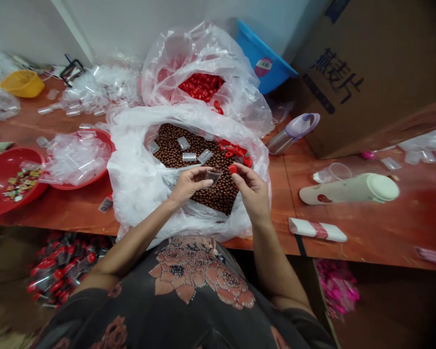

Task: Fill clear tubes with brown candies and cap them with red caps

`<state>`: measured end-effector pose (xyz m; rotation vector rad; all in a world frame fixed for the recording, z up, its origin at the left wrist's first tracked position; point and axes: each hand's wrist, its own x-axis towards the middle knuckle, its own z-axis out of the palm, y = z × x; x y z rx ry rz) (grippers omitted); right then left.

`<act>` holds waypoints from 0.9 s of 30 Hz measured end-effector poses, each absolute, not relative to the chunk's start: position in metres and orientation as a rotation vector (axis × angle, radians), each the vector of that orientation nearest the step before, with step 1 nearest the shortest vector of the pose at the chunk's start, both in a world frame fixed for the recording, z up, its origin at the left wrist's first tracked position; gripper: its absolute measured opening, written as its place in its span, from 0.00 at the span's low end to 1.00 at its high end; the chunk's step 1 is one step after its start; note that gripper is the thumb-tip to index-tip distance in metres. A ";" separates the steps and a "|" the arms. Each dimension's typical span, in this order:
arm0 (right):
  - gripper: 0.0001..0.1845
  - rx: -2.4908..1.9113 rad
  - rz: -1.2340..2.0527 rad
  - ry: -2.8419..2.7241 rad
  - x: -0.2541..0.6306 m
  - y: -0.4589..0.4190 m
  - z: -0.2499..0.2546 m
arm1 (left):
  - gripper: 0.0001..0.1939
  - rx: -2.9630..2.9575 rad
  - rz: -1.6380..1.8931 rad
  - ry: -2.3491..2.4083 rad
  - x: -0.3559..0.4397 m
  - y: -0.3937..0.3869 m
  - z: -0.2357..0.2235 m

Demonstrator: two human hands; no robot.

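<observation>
blouse [183, 283] over cup [213, 176] in left hand [188, 185] (right hand [252, 191]: red cap [232, 168])

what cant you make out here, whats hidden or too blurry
Head view:
the red piece in the right hand: fingers hide most of its shape
the small clear cup in the left hand: too blurred to see inside
the blue tub: a plastic bag hides part
the cardboard box: cut off by the top and right edges

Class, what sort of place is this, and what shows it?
Probably a small packing workshop for sweets: heaps of round brown sweets and red sweets in open clear plastic sacks, plus small clear containers piled in a red plastic bowl.
</observation>
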<state>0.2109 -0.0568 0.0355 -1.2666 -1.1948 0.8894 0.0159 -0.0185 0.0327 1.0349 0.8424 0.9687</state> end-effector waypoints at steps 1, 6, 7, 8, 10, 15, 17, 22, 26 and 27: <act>0.16 -1.260 0.874 -1.243 0.208 -0.055 0.039 | 0.24 1.033 0.962 0.834 0.014 -0.020 0.033; 0.15 -1.220 0.823 -1.395 0.198 -0.051 0.048 | 0.24 1.050 0.930 0.821 0.007 -0.025 0.032; 0.15 -1.221 0.825 -1.407 0.197 -0.051 0.049 | 0.24 1.041 0.926 0.817 0.006 -0.026 0.032; 0.15 -1.224 0.828 -1.418 0.196 -0.051 0.050 | 0.24 1.028 0.920 0.808 0.006 -0.027 0.033; 0.15 -1.227 0.837 -1.436 0.195 -0.052 0.050 | 0.25 1.006 0.892 0.786 0.005 -0.030 0.035; 0.15 -1.265 0.733 -1.465 0.195 -0.057 0.053 | 0.25 0.960 0.821 0.824 0.001 -0.035 0.040; 0.16 -1.272 0.697 -1.463 0.193 -0.059 0.053 | 0.25 0.961 0.802 0.848 -0.001 -0.037 0.040; 0.18 -1.219 0.738 -1.429 0.190 -0.063 0.054 | 0.25 1.012 0.796 0.858 -0.003 -0.041 0.041; 0.15 -1.200 0.755 -1.479 0.191 -0.066 0.057 | 0.24 1.143 0.829 0.880 -0.006 -0.042 0.040; 0.15 -1.186 0.778 -1.471 0.190 -0.067 0.057 | 0.22 1.205 0.849 0.903 -0.006 -0.042 0.039</act>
